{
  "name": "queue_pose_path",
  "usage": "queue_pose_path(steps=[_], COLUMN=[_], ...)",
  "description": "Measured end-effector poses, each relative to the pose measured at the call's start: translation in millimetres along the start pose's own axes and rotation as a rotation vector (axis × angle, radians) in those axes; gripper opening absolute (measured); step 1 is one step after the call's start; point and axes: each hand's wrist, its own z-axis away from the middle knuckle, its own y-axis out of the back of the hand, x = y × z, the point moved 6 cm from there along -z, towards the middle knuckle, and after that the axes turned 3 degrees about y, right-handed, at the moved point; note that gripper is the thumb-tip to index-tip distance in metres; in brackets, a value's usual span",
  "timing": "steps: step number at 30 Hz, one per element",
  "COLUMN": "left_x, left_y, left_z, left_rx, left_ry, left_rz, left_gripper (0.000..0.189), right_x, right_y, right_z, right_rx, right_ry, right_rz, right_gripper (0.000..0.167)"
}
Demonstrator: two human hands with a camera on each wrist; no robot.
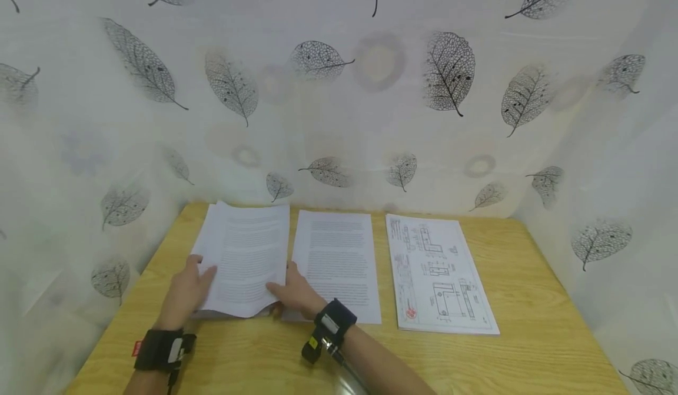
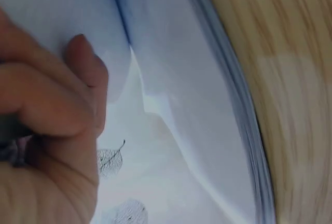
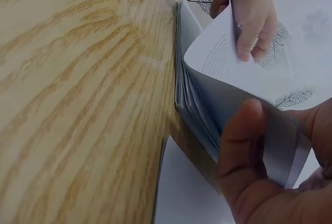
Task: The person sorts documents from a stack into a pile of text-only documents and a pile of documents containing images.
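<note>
White printed sheets (image 1: 249,254) pinched in right hand (image 1: 296,292).

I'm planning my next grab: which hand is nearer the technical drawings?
Right: the right hand is left of the technical drawings, gripping lifted pages; the left hand is farther left, at those pages' left edge.

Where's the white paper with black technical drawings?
In the head view, that paper lies on the right part of the yellow wood-grain table, beside the white text-printed middle pages.
</note>
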Motion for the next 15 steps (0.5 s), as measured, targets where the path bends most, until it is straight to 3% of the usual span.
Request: queue_pose_path(steps=[4,6,12,15], left_x=[4.9,5.8,1.7,-1.3], left_y=[-7.1,-10.6,-9.8,-5.4], left_z=[0.6,1.3,5.3,6.1], left_rx=[-0.061,-0.086,-0.079,-0.068], left_ry=[-0.077,-0.082,-0.018,0.003], left_rz=[-0.01,-0.015,0.069,0.045], left_gripper=[0.069,0.068,0.056,0.057], right_x=[2,4,9,10], right_y=[-3,-4,0,7], right_z=[0.2,0.3,3.1,8.5], right_rx=[-0.035,-0.049,-0.043,-0.035], right_ry=[-0.006,-0.01,-0.019,-0.031], right_rz=[-0.067,-0.088,-0.084,-0.091], right_gripper=[0.041,0.038,0.035,0.037])
